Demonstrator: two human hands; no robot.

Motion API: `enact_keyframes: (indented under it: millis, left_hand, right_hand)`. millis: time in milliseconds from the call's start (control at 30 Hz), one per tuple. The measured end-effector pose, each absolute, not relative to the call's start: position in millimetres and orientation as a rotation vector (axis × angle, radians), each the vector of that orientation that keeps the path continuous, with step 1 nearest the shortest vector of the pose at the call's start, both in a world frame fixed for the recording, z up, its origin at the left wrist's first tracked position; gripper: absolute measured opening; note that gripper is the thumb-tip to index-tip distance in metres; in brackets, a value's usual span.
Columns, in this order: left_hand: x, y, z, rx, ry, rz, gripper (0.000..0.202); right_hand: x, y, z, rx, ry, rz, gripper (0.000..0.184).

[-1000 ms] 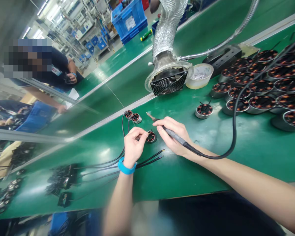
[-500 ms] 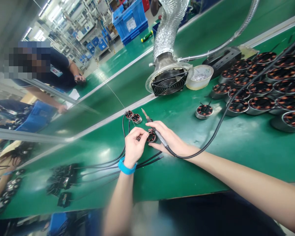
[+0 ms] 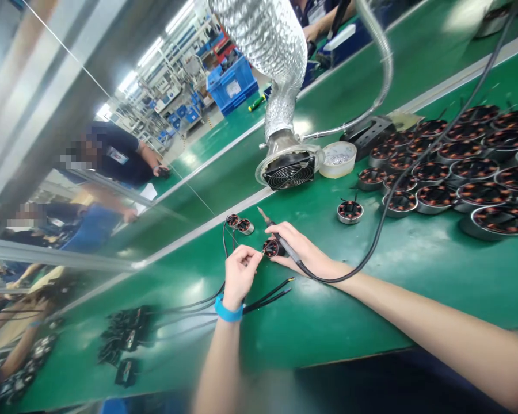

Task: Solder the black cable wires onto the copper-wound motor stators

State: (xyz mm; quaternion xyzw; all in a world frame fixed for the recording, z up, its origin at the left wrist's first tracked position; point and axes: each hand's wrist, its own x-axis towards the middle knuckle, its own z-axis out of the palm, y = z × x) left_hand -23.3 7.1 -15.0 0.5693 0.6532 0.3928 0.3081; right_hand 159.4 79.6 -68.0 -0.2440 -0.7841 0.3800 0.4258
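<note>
- You find no text that can be read anywhere in the frame.
- The white label [image 3: 232,88] on the blue crate [image 3: 242,75], upper middle, is too small to read.
- The badge [image 3: 117,155] on a co-worker's shirt, at left, is blurred.

Green bench [image 3: 435,276], motor stators [image 3: 453,172], black cables [image 3: 267,296]

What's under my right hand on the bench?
A small copper-wound stator peeks out beneath the right hand, which holds a soldering iron. Part of it is covered by fingers and iron.
</note>
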Motion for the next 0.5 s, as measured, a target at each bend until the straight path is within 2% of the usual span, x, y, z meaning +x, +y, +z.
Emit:
enact_keyframes:
  millis: [133,367,500]
  left_hand:
    - [-24.4,11.2,-8.3,1.523,1.759,0.996,0.025]
    - [-25.8,31.2,17.3,1.689,1.754,0.686,0.031]
    - [-15.4,38.5,22.7,1.823,1.806,0.535,0.022]
  right_hand:
    - [159.6,79.2,-70.7,-0.602,-1.943,0.932,0.060]
    - [156.3,77.8,-72.6,-0.615,-1.900,0.943,0.059]
    - [161.3,78.6,-61.7,-0.640,-1.979,0.783,0.052]
